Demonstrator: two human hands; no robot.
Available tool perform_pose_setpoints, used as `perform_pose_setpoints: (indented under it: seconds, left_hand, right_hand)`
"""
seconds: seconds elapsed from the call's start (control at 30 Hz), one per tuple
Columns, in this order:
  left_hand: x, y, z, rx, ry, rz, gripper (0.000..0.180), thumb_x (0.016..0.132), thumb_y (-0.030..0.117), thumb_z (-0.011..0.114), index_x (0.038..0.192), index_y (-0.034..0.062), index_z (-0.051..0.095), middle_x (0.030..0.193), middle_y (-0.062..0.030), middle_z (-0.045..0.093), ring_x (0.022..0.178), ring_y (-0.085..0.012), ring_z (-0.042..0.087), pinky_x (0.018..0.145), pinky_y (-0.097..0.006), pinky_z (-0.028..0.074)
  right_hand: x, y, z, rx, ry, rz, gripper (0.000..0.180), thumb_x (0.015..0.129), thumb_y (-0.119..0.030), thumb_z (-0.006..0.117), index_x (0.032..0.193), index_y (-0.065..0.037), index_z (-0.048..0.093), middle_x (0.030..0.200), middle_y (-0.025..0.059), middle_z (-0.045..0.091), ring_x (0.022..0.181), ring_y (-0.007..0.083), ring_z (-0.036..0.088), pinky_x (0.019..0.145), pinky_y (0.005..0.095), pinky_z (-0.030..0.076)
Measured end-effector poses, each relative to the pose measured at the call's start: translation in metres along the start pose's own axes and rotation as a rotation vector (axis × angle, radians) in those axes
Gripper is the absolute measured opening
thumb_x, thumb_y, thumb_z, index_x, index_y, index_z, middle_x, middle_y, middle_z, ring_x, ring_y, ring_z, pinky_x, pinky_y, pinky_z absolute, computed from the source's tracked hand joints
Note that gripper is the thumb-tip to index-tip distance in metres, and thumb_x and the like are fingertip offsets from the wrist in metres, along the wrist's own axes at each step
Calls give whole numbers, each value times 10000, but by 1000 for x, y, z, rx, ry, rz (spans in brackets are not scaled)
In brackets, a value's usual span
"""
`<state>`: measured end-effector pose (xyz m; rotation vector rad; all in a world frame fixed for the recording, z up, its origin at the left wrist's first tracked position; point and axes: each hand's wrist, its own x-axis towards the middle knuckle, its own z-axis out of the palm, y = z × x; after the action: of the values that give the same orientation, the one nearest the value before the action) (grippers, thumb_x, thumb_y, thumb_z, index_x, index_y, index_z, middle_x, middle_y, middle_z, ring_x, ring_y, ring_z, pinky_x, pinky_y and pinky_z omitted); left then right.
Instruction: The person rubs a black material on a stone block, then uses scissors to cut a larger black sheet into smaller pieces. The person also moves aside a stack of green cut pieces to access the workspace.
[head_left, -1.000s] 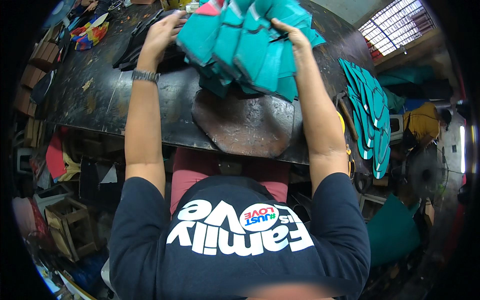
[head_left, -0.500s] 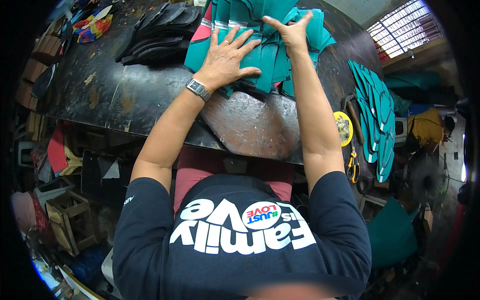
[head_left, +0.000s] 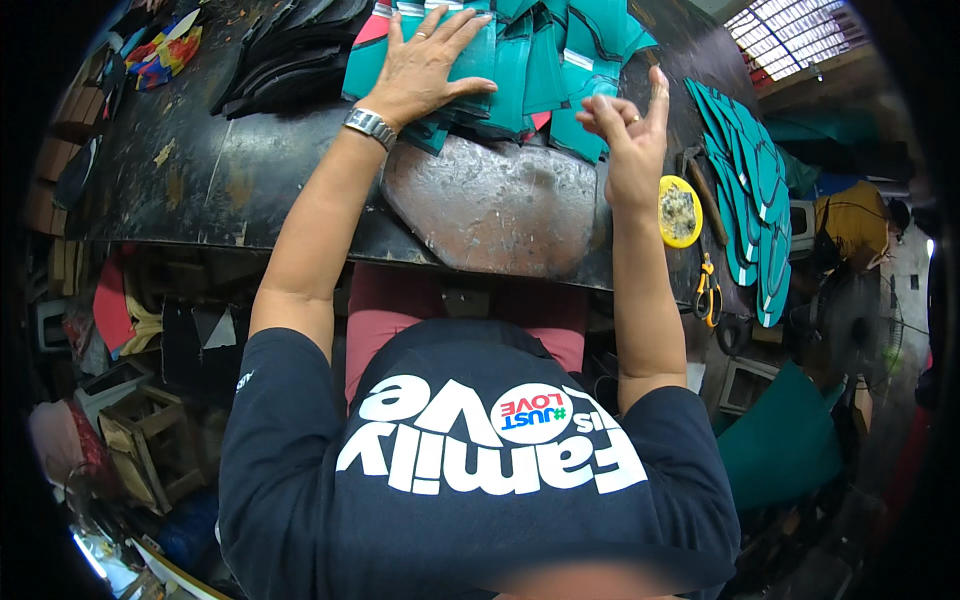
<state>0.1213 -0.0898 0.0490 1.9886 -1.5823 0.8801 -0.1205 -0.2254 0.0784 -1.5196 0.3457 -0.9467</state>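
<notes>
Several teal pieces (head_left: 512, 82), lengthwise toward person (head_left: 450, 350)

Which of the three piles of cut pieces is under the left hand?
The middle pile, of teal pieces: the left hand lies spread on it. The black pile to its left and the teal pile at far right lie untouched.

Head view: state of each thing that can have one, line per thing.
Left hand: open, spread flat on teal pieces.
Right hand: open, partly curled, nothing visibly held.
Those teal pieces: piled, overlapping.
Teal stack at right: overlapping, edges staggered.
Black pieces: stacked.
Wristwatch: fastened on left wrist.
Yellow dish: uncovered.
Scissors: can't tell open or shut.
Fan: can't tell if spinning.
</notes>
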Motion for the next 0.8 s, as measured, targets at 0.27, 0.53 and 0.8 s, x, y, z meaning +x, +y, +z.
perform_pose_setpoints:
  seconds: [0.27, 0.53, 0.8]
  left_hand:
    - [-25, -3, -30, -282, -35, -39, 703, 913, 620, 609, 1471, 199, 530, 1560, -102, 447, 1468, -320, 357, 1215, -592, 157]
    - [-92, 22, -70, -397, -11, -217, 338, 946, 246, 702, 1256, 112, 690, 1344, -121, 630, 1270, -298, 570, 1109, -447, 393]
    - [-137, 65, -79, -459, -171, -536, 692, 790, 405, 832, 1333, 44, 598, 1351, -176, 586, 1244, -354, 559, 1068, -454, 408]
  right_hand:
    - [-59, -27, -56, -981, 135, -331, 908, 817, -52, 794, 1578, -90, 300, 1063, 73, 663, 983, 189, 619, 911, 341, 458]
    - [-87, -18, -53, -715, 31, -356, 738, 844, -22, 754, 1507, -40, 429, 1230, 153, 641, 1013, 210, 639, 944, 370, 500]
    - [-93, 7, -24, -744, -104, -478, 645, 807, 9, 754, 1420, -29, 555, 985, 110, 702, 903, 265, 650, 854, 376, 501]
